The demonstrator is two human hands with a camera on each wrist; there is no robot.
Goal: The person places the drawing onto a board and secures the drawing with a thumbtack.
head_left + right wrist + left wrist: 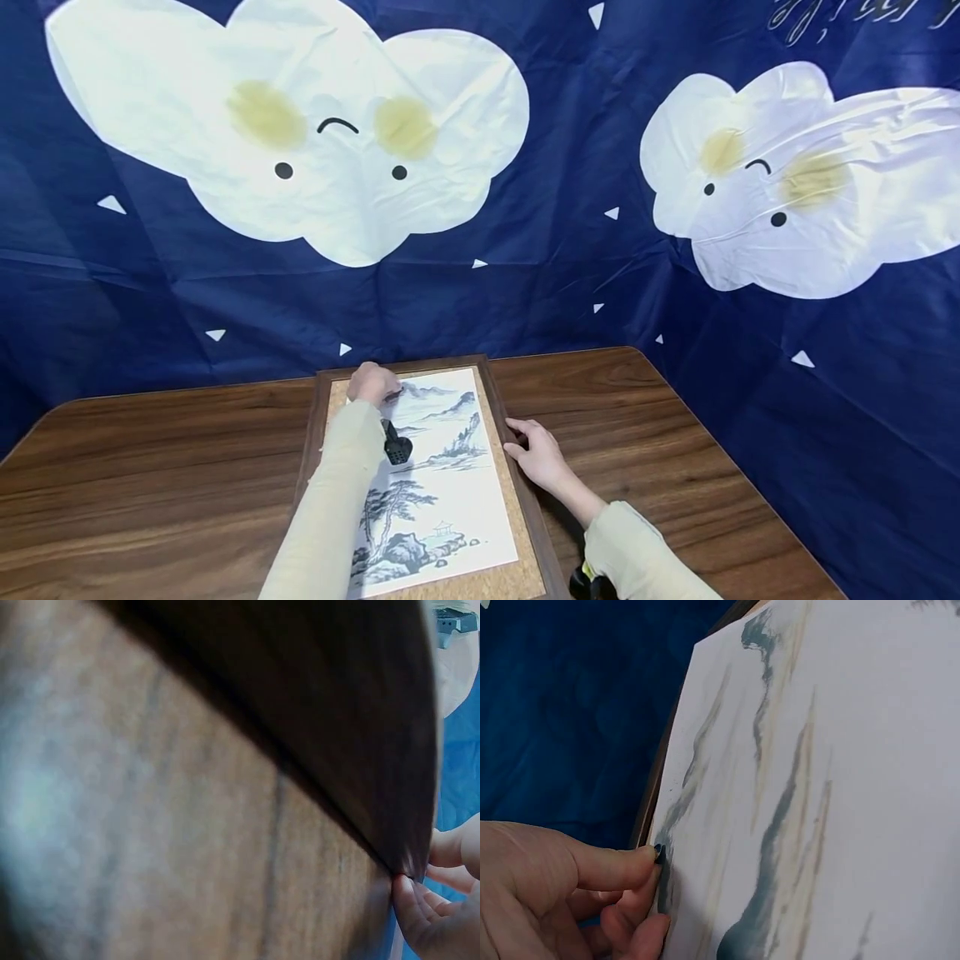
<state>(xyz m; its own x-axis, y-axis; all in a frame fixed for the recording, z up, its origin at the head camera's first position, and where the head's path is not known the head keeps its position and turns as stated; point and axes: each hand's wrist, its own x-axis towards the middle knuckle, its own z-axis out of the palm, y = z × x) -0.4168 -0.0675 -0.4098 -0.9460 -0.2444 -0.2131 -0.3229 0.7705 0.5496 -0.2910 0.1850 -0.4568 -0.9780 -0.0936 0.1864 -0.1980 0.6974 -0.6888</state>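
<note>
A framed corkboard [442,585] lies on the wooden table, and a landscape ink painting [450,500] on white paper covers most of it. Near the painting's upper left edge, my left hand [372,383] pinches a small dark pushpin [660,853] between thumb and forefinger, close against the paper. The other left fingers curl beneath, partly hidden in the left wrist view. At the board's right side, my right hand [538,452] rests fingertips against the brown wooden frame [517,475], thumb and forefinger slightly apart. The right wrist view shows those fingertips [405,889] at the frame's edge.
The brown table [150,475] extends to both sides of the board. Behind it hangs a dark blue cloth [450,308] printed with white clouds. A black wrist device [397,447] on the left arm overlaps the painting in the head view.
</note>
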